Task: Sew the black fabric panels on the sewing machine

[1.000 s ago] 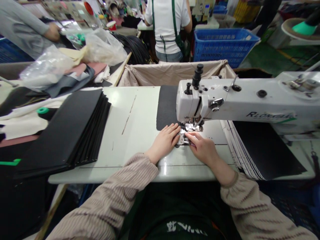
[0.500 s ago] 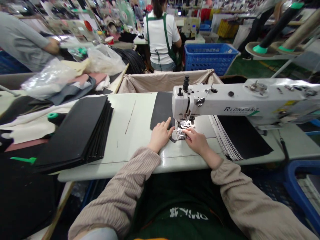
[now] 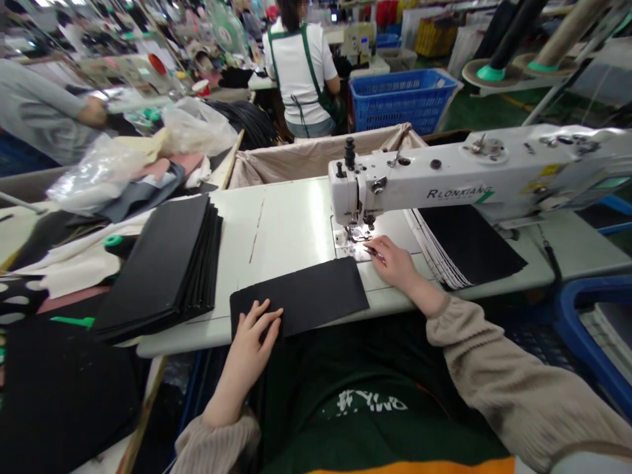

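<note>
Pale desk (image 3: pixel 281 227); left hand (image 3: pixel 254 337), fingers spread on a black panel (image 3: pixel 306 296); right hand (image 3: pixel 395 263) pinches something small, hard to identify.

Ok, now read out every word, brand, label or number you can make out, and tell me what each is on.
"RLONXIANG": on the arm of the white sewing machine.
Smaller line beneath that brand: too small to read.
Yellow label farther along the machine: too blurred to read.
White lettering on the dark green apron: too blurred to read surely.
I can make out no numbers.
</note>
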`<state>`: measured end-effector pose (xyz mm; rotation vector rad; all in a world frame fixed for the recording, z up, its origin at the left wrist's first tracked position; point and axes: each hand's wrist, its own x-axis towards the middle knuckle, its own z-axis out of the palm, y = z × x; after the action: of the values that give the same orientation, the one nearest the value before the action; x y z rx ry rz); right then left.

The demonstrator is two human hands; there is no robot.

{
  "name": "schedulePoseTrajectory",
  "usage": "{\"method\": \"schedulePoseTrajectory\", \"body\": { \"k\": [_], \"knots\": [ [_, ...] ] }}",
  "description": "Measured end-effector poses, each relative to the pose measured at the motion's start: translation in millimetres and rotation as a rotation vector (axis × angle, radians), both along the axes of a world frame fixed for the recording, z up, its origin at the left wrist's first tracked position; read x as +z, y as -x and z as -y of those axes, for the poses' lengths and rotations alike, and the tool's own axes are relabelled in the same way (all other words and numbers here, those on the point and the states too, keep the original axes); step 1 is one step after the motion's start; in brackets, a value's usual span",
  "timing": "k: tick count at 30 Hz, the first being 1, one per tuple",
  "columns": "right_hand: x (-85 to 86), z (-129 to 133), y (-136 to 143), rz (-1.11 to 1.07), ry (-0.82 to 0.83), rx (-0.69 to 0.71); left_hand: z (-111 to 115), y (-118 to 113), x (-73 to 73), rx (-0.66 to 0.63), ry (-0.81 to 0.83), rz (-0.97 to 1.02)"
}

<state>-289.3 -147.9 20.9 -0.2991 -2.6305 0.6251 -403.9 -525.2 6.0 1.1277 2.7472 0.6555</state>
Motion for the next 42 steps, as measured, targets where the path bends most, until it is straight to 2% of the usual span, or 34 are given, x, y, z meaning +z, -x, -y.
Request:
{"method": "schedulePoseTrajectory", "body": {
  "k": [3, 6, 8, 11, 13, 15, 19, 27, 30, 35, 38, 40, 42],
  "knots": [
    [9.2, 3, -26, -0.037, 0.072, -0.023, -19, -4, 2.6, -0.065, -0.002, -0.001],
    [11.6, 6, -63, -0.044, 0.152, -0.058, -51, -11, 10.0, -0.107, -0.033, -0.062],
    [8.5, 10, -88, -0.043, 0.221, -0.098, -76, -22, 16.3, -0.168, -0.085, -0.094],
    [0.1, 21, -122, 0.034, 0.304, -0.205, -117, -53, 20.9, -0.355, -0.135, -0.068],
    [-4.8, 32, -138, 0.120, 0.330, -0.258, -144, -76, 17.9, -0.483, -0.140, -0.047],
    [-7.7, 42, -149, 0.198, 0.340, -0.282, -167, -94, 11.0, -0.559, -0.147, -0.045],
    [-8.9, 56, -158, 0.282, 0.324, -0.282, -191, -106, -1.0, -0.561, -0.208, 0.015],
    [-3.3, 70, -148, 0.357, 0.157, -0.194, -183, -98, 4.5, -0.463, -0.337, 0.236],
    [-3.6, 75, -137, 0.371, 0.102, -0.176, -184, -99, 4.4, -0.466, -0.350, 0.253],
    [-9.8, 71, -130, 0.380, 0.038, -0.225, -184, -99, 8.5, -0.502, -0.368, 0.255],
    [-9.9, 61, -135, 0.318, 0.074, -0.273, -165, -89, 18.1, -0.548, -0.314, 0.196],
    [-8.2, 55, -136, 0.257, 0.114, -0.289, -141, -76, 23.2, -0.563, -0.245, 0.110],
    [-7.0, 51, -133, 0.216, 0.130, -0.236, -112, -58, 23.8, -0.528, -0.187, 0.030]
  ]
}}
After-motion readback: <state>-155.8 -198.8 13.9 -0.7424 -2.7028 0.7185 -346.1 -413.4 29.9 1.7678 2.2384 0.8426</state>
